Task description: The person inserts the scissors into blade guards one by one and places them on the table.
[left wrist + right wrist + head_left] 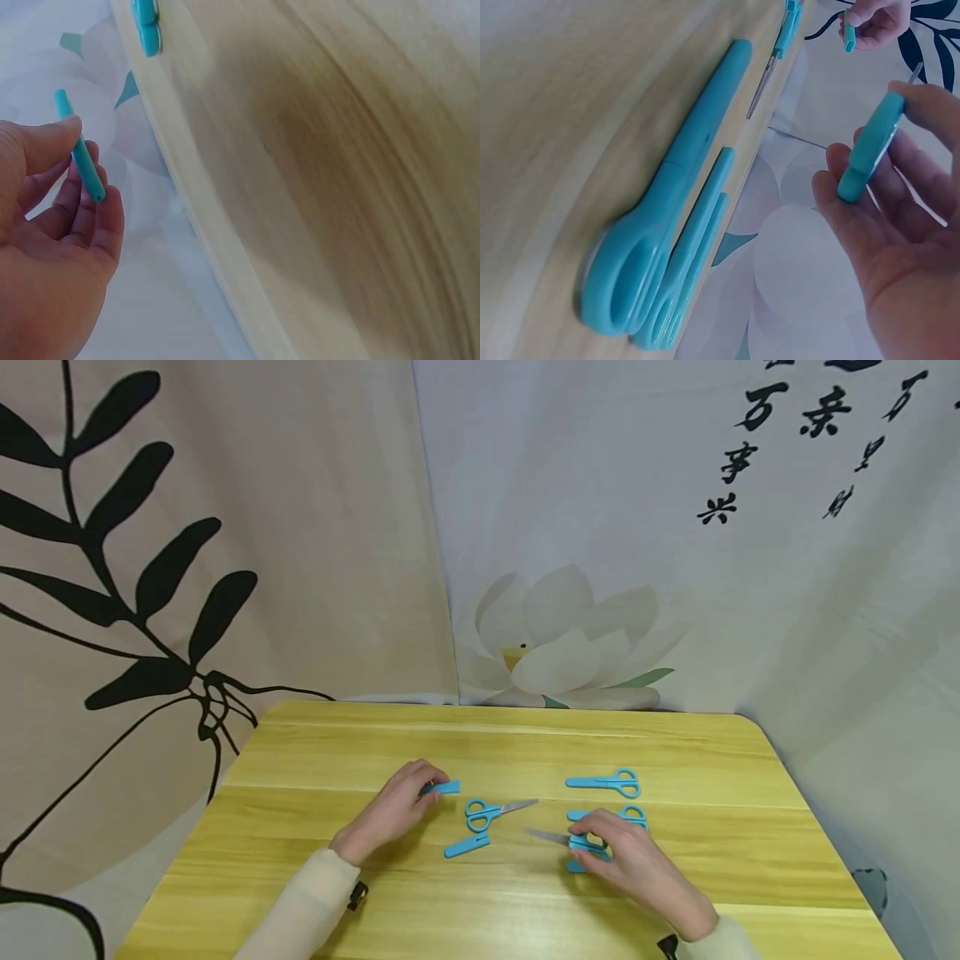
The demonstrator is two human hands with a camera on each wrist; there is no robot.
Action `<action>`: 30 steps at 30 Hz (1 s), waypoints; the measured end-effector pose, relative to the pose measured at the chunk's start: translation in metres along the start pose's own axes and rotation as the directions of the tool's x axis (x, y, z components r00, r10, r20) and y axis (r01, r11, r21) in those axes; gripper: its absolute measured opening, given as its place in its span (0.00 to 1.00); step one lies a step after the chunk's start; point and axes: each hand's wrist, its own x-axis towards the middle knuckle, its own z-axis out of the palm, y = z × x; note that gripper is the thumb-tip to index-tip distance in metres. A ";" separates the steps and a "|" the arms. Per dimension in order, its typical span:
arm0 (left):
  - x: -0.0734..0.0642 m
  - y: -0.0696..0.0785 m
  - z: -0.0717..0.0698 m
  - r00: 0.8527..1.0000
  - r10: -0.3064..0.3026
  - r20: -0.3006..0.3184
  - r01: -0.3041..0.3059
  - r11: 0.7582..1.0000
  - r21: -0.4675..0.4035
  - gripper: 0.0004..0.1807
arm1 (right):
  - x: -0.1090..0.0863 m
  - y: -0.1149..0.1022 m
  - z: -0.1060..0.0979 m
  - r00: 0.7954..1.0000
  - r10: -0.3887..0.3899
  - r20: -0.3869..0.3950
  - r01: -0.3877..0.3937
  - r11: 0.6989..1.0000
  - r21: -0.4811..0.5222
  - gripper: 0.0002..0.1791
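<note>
My left hand (397, 803) pinches a blue scissors sheath (449, 787) between thumb and fingers, raised above the table in the left wrist view. In my right hand (641, 864) is a pair of blue-handled scissors (870, 150), gripped by the handle with the bare blade pointing left. Between the hands lies another pair of scissors (483, 814), its metal blade uncovered. A loose blue sheath (467, 845) lies just below that pair. Beneath and behind the right hand are sheathed scissors (697, 150), partly hidden by it in the head view.
At the back right lies a sheathed pair of scissors (592, 782), handle loops to the right. The wooden table (360, 735) ends at a curtain (337, 568) printed with leaves, a lotus and characters.
</note>
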 end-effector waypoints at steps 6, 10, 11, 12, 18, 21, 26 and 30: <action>-0.004 0.003 -0.002 1.000 0.007 -0.019 -0.007 1.000 -0.020 0.10 | 0.008 -0.003 0.002 1.000 -0.005 -0.006 0.004 1.000 -0.018 0.17; -0.008 0.005 -0.002 0.999 0.020 -0.030 -0.021 1.000 -0.017 0.10 | 0.012 -0.004 0.004 1.000 -0.002 -0.005 0.002 1.000 -0.002 0.17; -0.009 0.005 -0.002 0.999 0.025 -0.034 -0.026 1.000 -0.016 0.10 | 0.013 -0.004 0.005 1.000 0.000 -0.004 0.000 1.000 0.004 0.17; -0.010 0.006 -0.002 0.999 0.029 -0.036 -0.029 0.999 -0.017 0.10 | 0.014 -0.004 0.005 1.000 0.005 -0.005 -0.005 1.000 0.008 0.17; -0.014 0.013 -0.004 0.998 0.031 -0.062 -0.034 0.998 -0.044 0.10 | 0.018 -0.005 0.009 0.998 0.062 -0.011 -0.061 0.997 0.038 0.13; -0.016 0.018 -0.005 0.997 0.021 -0.075 -0.026 0.998 -0.058 0.10 | 0.021 -0.006 0.010 0.996 0.090 -0.020 -0.089 0.995 0.045 0.12; -0.019 0.022 -0.005 0.996 0.018 -0.091 -0.024 0.997 -0.072 0.11 | 0.025 -0.008 0.012 0.994 0.098 -0.045 -0.096 0.994 0.043 0.11; -0.021 0.024 -0.005 0.995 0.014 -0.096 -0.022 0.996 -0.084 0.11 | 0.028 -0.009 0.014 0.993 0.097 -0.060 -0.095 0.995 0.035 0.11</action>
